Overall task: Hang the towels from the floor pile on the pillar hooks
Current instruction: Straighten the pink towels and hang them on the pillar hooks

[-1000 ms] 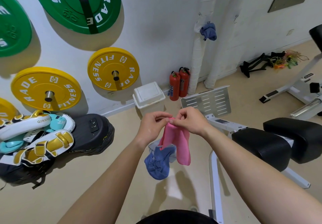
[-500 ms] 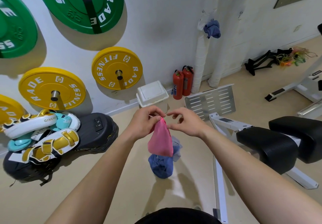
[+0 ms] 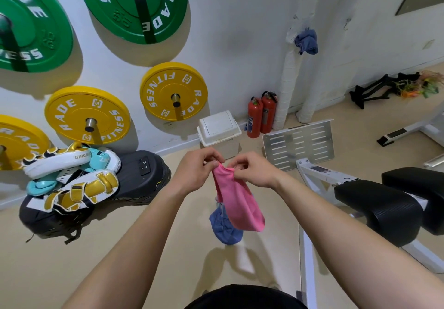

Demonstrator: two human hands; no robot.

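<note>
Left hand [image 3: 197, 171] and right hand [image 3: 254, 171] both pinch the top edge of the pink towel [image 3: 237, 203], held mid-air, with a blue towel [image 3: 225, 229] hanging behind it. Advise keeping that edge spread for hooking. The pillar [image 3: 288, 80] stands well apart — one blue cloth [image 3: 306, 41] already hung. Fire extinguishers [image 3: 262, 114] and a slotted metal plate [image 3: 298, 145] crowd its base.

Left hand [image 3: 195, 172] and right hand [image 3: 253, 172] pinch pink towel [image 3: 237, 200] top edge; blue towel [image 3: 225, 228] on floor [image 3: 120, 248] below, another blue towel [image 3: 306, 41] hung on pillar [image 3: 288, 80].
</note>
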